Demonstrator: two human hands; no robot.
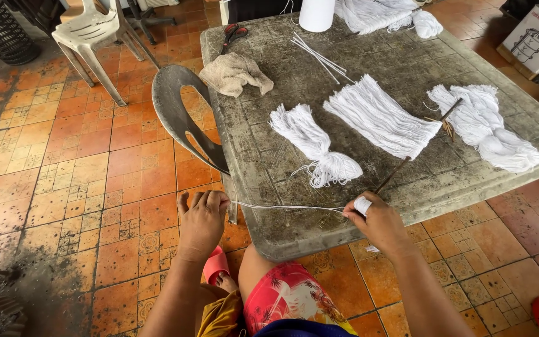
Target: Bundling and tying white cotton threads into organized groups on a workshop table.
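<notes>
My left hand [202, 221] is closed on the end of a few white strings [285, 207] stretched taut across to my right hand [375, 221]. My right hand grips a thin dark stick [393, 175] with a small wad of white string [362, 205] wound around it near my fingers. On the weathered grey table [282, 240] in front lie three bundles of white yarn: a tied tassel-like one [313, 143], a flat wide one [378, 118], and a thick one [488, 128] with another stick across it.
A beige cloth [235, 73], red-handled scissors [233, 34], loose white strands [319, 59] and a white cone [317, 14] sit at the table's far side. A grey chair back [179, 115] leans at the table's left edge. A white plastic chair [92, 34] stands on the orange tiled floor.
</notes>
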